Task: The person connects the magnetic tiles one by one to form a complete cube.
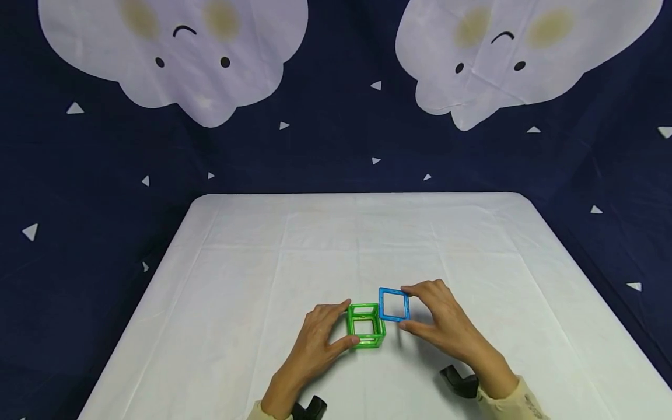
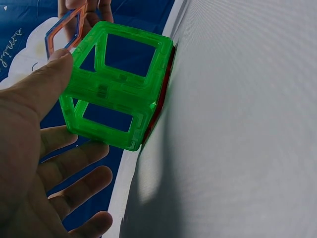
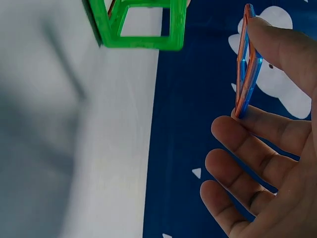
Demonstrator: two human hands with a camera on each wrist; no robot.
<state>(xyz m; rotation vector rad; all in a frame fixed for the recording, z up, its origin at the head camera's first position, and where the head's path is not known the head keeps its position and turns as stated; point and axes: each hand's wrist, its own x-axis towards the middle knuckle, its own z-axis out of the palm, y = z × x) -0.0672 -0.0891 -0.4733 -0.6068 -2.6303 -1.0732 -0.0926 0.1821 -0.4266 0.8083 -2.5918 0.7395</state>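
Note:
A cube of green magnetic square tiles [image 1: 370,336] sits on the white table. My left hand [image 1: 314,337] grips it from the left, its thumb on the near side and index finger on the far side. In the left wrist view, a dark red piece [image 2: 161,101] shows along the base of the cube. My right hand [image 1: 448,321] pinches an open-centred blue magnetic square tile [image 1: 394,318] between thumb and index finger. This tile is raised at the cube's upper right. Orange edging shows on the tile [image 3: 255,74] in the right wrist view, where it stands apart from the cube.
The white cloth-covered table [image 1: 262,268] spreads around both hands. Behind it hangs a dark blue backdrop [image 1: 336,140] with clouds and small white triangles. Black wrist mounts [image 1: 462,382] sit at both wrists, close above the tabletop.

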